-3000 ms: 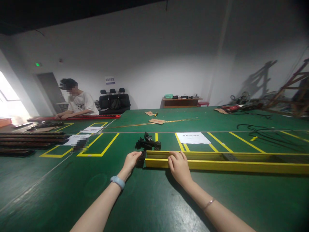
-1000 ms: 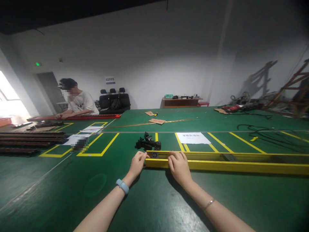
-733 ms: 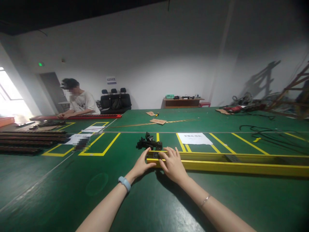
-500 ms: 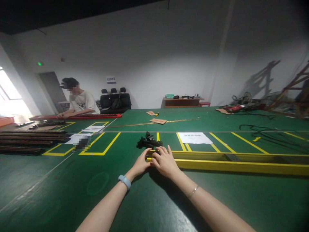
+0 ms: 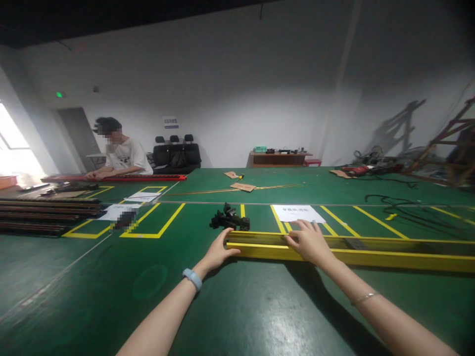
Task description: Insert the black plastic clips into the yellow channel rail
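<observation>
likely bracing step: your left hand (image 5: 215, 253) grips the yellow rail (image 5: 265, 252), right hand (image 5: 311, 243) closure unclear; next probably needs steadiness.

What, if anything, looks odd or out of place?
Mainly the black cables: they sprawl in untidy loops on the right of the green table, whereas the dark bars on the left lie side by side.

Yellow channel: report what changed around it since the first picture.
The left hand released a black block, now out of sight, and spans the left end of the yellow channel. The right hand shifted right along it. The black parts and white paper behind it stayed put.
</observation>
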Demonstrator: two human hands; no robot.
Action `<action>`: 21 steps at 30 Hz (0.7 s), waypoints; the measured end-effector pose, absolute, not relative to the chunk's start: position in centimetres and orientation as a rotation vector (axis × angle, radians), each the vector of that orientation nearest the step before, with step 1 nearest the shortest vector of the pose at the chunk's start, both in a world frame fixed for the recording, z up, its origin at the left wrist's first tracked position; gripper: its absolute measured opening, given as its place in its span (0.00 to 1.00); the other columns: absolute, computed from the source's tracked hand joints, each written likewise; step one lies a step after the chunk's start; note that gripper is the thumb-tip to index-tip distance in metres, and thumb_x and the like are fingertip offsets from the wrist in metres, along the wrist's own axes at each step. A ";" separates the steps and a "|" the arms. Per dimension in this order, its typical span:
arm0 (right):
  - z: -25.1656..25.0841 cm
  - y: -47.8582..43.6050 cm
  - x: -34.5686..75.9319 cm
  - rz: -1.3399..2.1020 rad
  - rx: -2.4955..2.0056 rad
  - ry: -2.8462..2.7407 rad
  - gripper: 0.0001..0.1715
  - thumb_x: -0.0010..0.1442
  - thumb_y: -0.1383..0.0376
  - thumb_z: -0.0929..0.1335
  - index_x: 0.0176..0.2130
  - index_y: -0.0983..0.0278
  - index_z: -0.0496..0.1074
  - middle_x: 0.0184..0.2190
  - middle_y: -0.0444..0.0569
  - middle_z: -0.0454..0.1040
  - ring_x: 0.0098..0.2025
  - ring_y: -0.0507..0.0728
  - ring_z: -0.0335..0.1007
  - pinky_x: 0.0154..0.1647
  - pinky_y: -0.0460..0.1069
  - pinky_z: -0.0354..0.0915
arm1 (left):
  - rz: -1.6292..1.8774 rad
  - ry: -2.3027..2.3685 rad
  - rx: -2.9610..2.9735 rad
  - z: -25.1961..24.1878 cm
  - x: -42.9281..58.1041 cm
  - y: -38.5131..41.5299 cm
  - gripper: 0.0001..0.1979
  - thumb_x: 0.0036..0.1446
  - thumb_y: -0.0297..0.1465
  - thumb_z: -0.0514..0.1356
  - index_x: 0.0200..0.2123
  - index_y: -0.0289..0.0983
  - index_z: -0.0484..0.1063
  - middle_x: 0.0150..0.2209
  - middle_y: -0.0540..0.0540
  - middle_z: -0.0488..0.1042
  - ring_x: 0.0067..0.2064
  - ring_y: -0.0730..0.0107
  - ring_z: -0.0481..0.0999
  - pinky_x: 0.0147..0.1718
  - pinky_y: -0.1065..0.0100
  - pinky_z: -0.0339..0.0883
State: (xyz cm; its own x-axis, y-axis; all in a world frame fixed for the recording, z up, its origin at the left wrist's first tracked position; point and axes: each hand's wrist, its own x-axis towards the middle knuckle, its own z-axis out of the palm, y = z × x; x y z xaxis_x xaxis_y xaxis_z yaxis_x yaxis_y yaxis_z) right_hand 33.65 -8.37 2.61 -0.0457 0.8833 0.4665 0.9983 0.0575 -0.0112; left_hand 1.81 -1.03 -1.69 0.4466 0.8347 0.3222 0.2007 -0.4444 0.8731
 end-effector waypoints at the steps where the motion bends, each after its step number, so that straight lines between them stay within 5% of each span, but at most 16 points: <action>1: 3.0 -8.3 34.0 -0.408 -1.901 -2.020 0.16 0.60 0.55 0.64 0.30 0.57 0.78 0.51 0.52 0.69 0.57 0.66 0.57 0.60 0.66 0.44 | 1.002 0.874 1.901 -1.6 1.8 -1.1 0.37 0.44 0.34 0.69 0.58 0.39 0.62 0.58 0.40 0.66 0.58 0.58 0.66 0.58 0.60 0.57; 6: 4.0 -7.4 34.9 0.035 -1.837 -2.129 0.12 0.55 0.59 0.67 0.38 0.59 0.76 0.46 0.52 0.73 0.48 0.61 0.67 0.50 0.54 0.59 | 0.996 0.874 1.874 -1.7 1.8 -0.9 0.37 0.43 0.33 0.69 0.57 0.38 0.62 0.58 0.39 0.67 0.58 0.57 0.66 0.58 0.59 0.57; 11: 4.1 -7.5 35.4 -0.031 -2.090 -2.029 0.27 0.55 0.55 0.65 0.51 0.65 0.69 0.45 0.58 0.74 0.45 0.65 0.70 0.47 0.56 0.60 | 1.017 0.836 1.842 -2.0 1.8 -0.7 0.37 0.43 0.33 0.70 0.57 0.38 0.63 0.56 0.39 0.68 0.56 0.57 0.69 0.56 0.59 0.60; 17: 4.0 -7.9 38.5 -0.110 -2.310 -2.049 0.25 0.56 0.48 0.61 0.35 0.64 0.75 0.37 0.60 0.76 0.43 0.67 0.70 0.49 0.60 0.57 | 1.003 0.812 1.835 -1.6 1.7 -0.9 0.37 0.43 0.34 0.70 0.56 0.39 0.63 0.55 0.40 0.70 0.54 0.58 0.70 0.54 0.60 0.62; 21: 3.3 -8.4 44.9 -0.058 -2.457 -1.927 0.24 0.53 0.47 0.63 0.37 0.60 0.76 0.41 0.59 0.75 0.47 0.69 0.68 0.55 0.68 0.48 | 1.009 0.828 1.839 -1.5 1.7 -0.9 0.37 0.42 0.33 0.70 0.56 0.38 0.63 0.55 0.40 0.69 0.55 0.58 0.69 0.55 0.60 0.60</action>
